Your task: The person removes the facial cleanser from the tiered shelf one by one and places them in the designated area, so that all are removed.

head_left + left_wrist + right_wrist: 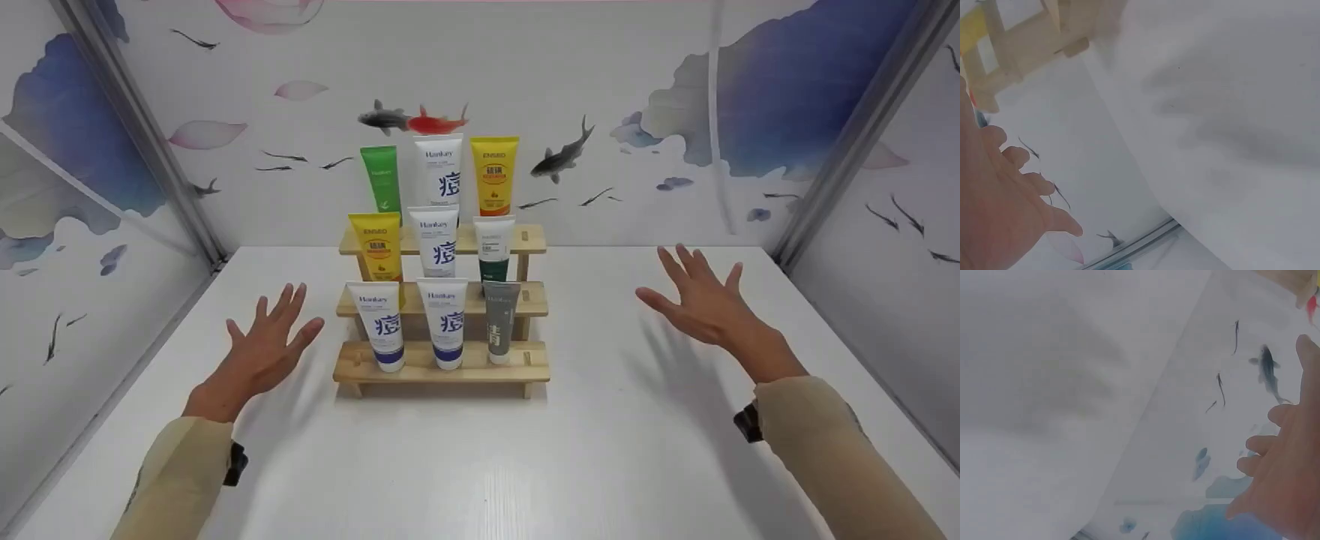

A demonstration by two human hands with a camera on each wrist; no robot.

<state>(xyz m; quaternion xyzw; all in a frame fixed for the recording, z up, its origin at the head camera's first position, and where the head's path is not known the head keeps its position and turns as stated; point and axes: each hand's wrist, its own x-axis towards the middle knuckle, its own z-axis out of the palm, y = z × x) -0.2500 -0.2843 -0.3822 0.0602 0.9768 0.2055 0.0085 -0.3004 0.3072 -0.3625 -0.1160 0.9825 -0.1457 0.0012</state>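
Note:
My left hand (262, 349) hovers left of a three-tier wooden stand (442, 369), fingers spread and holding nothing. On the other side, farther from the stand, my right hand (705, 304) is also spread and bare. Squeeze tubes stand cap-down on the tiers. The bottom tier bears two white-and-blue tubes (446, 322) and a grey tube (501, 322). In the middle row are a yellow tube (377, 247), a white tube (436, 241) and a white-and-green tube (494, 247). Up top stand a green tube (382, 180), another white tube (439, 169) and another yellow tube (495, 176).
The stand is on a white table (480, 465). Behind it rises a white back wall (480, 67) painted with fish and petals. Side panels with metal posts (862, 127) enclose the table left and right. Both hands cast shadows on the tabletop.

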